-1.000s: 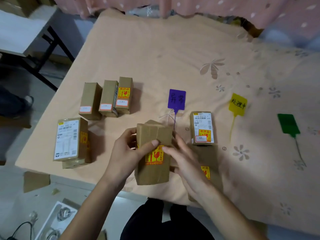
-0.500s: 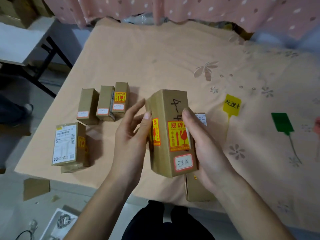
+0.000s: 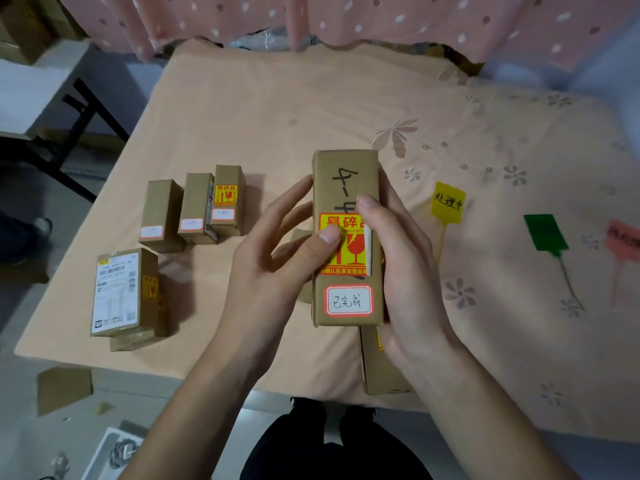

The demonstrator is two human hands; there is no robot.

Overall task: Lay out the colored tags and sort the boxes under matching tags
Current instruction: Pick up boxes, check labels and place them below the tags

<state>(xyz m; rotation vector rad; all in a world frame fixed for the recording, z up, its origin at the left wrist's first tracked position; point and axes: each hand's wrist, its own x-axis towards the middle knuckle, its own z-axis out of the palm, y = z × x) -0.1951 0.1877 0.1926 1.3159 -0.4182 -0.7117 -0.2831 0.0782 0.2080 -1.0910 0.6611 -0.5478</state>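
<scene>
Holding one brown box point(image 3: 346, 237) upright above the desk point(image 3: 270, 109), both hands grip it: left hand point(image 3: 273, 271) with thumb pressed on the yellow sticker and fingers curled behind the left edge, right hand point(image 3: 405, 268) wrapped round the right side, fingertip on the front face. A second ago the same box sat low near the desk edge showing only a partial sticker; half a second ago it was tilted. Now it is lifted, squared to the camera, label fully readable. The purple tag seen a second ago is hidden behind the box now. My read: this is the label-check step, placement comes next.

Writing on the box: handwritten "4-4" at top, yellow/red fragile sticker "易碎品" with a broken-glass icon, red-bordered white label reading "已完成".

Tags laid out right of the hands: yellow tag point(image 3: 447, 203) reads "处理中", green tag point(image 3: 545, 233) shows no legible writing, red tag point(image 3: 625, 240) at the frame edge has writing too blurred to read. No match with yellow; likely goes under another tag, cannot tell which.

Other boxes: three small boxes point(image 3: 194, 211) side by side at left, labels too small to read; a box with a shipping label point(image 3: 126, 292) near the front-left edge; another box point(image 3: 379, 362) lying under the right wrist.
</scene>
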